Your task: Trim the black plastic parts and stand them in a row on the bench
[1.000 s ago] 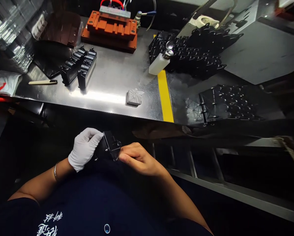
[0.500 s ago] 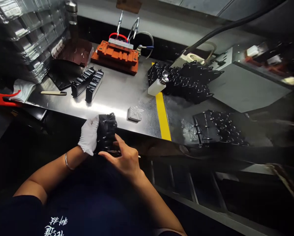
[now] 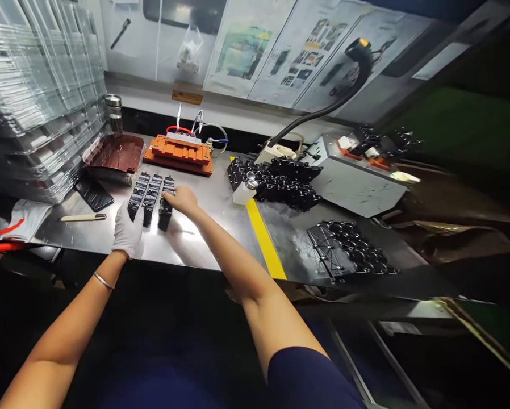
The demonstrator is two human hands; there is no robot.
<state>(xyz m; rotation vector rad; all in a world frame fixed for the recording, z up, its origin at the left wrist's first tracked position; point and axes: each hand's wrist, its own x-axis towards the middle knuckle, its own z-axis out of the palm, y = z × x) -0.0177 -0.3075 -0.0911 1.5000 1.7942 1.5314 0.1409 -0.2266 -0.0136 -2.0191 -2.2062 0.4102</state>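
On the shiny metal worktop (image 3: pixel 204 244), left of the yellow stripe (image 3: pixel 263 238) and toward the front edge, three ridged black plastic blocks (image 3: pixel 153 196) are ranged side by side. The rightmost block (image 3: pixel 165 220) is held in the narrowed, bare right grip (image 3: pixel 183 200). The leftmost block (image 3: pixel 139 190) is touched at its front end by the white-gloved left grip (image 3: pixel 127 232), whose closure cannot be told. An orange stepped fixture (image 3: pixel 178 152) is set toward the rear edge.
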